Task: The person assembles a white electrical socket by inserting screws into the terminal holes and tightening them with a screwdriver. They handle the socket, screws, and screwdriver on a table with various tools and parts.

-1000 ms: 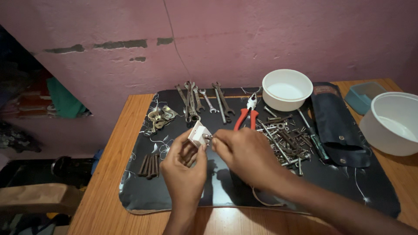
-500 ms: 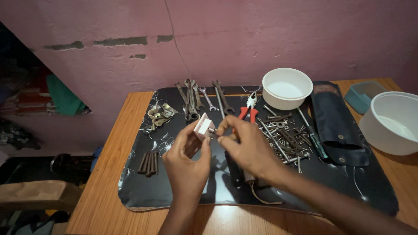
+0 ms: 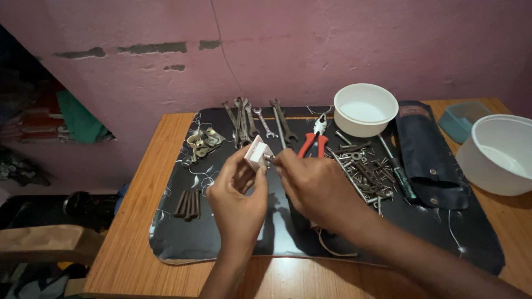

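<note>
Both hands are raised above the middle of a black mat [image 3: 443, 232] that covers most of a wooden table [image 3: 138, 221]. The left hand [image 3: 235, 196] pinches a small white plastic block [image 3: 258, 153] between thumb and fingertips, holding it tilted just above the mat. The right hand [image 3: 316, 185] meets it from the right, its fingertips pressed together on a small metal piece [image 3: 269, 159] that touches the block's side; what that piece is cannot be told.

Left of the hands, a bundle of dark rods [image 3: 188, 204] lies on the mat. To the right of the right hand, a loose heap of screws and bolts [image 3: 363, 169] is spread out, with a dark-handled screwdriver [image 3: 395, 168] along its far edge and a black fabric pouch [image 3: 429, 158] just beyond that.

Farther back, red-handled pliers [image 3: 313, 137] lie beside a fanned row of spanners [image 3: 252, 119], and a cluster of metal brackets [image 3: 201, 143] sits to their left. A white bowl [image 3: 365, 109] stands on the mat's far edge. At the table's right end a larger white bowl [image 3: 501, 152] rests on the wood, with a grey-blue tray [image 3: 463, 119] behind it. A pink wall [image 3: 332, 44] rises behind the table.
</note>
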